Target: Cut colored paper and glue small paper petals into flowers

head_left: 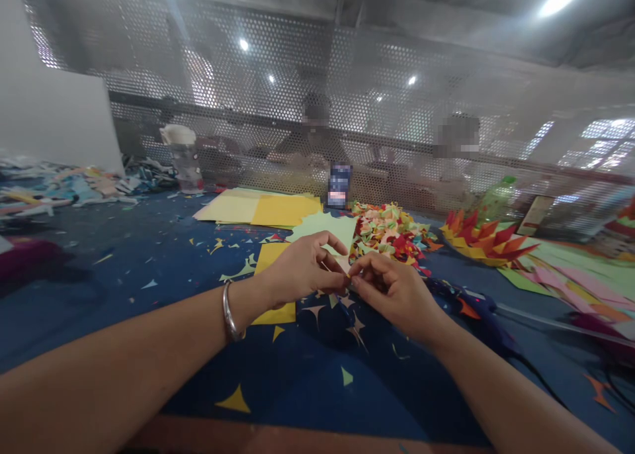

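Observation:
My left hand [310, 265], with a silver bangle at the wrist, and my right hand [397, 292] meet fingertip to fingertip above the blue work surface. Both are closed in a pinch on a small piece of paper, of which a yellowish bit [348, 275] shows between the fingertips. Much of it is hidden by the fingers. Below them lie what look like blue-handled scissors [346, 312] among pink paper scraps [358, 323]. A yellow sheet [275, 314] sits partly under my left hand. Behind the hands is a pale green sheet with a scalloped edge [322, 226].
Several small folded paper pieces [387, 229] form a colourful heap behind my right hand. To its right are a spiky orange-and-yellow paper piece [486, 242] and a dark glue gun [479, 305] with a cord. Paper sheets [285, 209], a phone [340, 184] and a perforated screen [238, 110] stand farther back.

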The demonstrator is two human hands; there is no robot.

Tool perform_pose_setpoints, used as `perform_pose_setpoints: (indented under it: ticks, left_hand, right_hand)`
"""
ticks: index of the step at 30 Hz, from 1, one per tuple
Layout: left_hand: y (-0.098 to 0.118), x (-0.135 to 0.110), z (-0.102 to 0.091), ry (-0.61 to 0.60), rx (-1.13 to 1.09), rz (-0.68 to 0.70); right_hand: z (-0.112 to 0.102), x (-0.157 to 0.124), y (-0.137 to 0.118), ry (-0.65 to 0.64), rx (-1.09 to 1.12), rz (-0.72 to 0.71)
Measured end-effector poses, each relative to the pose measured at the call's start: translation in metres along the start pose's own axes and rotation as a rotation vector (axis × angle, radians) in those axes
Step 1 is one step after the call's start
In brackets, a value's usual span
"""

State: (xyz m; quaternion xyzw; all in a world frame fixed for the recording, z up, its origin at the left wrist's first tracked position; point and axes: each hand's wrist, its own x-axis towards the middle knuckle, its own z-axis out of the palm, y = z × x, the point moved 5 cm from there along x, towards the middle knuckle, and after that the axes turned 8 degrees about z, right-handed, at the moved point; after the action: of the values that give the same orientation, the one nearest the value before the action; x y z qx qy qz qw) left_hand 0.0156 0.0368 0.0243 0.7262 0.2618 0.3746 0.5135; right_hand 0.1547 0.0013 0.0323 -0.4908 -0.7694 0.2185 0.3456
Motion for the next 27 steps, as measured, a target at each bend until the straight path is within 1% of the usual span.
perform_pose_setpoints:
  ticks: [3,6,20,27]
  left_hand:
    - [0.0010,0.0005,-0.0020,0.011,0.050,0.042]
    - [0.0004,0.0008,-0.0025,0.009,0.043,0.063]
    - [-0.0039,0.0033,-0.0036,-0.010,0.025,0.104]
    - [-0.0082,0.0032,-0.0027,-0.041,-0.027,0.088]
  right_hand:
    - [0.0009,-0.0004,0.0010,-0.027,0.023,0.021]
    - [0.0019,-0.0003,0.0026,-0.046,0.036,0.038]
    - [0.0018,-0.0002,0.0052,-0.046,0.033,0.018]
    - [0.0025,0.0002,0.0028,-0.053,0.019,-0.004]
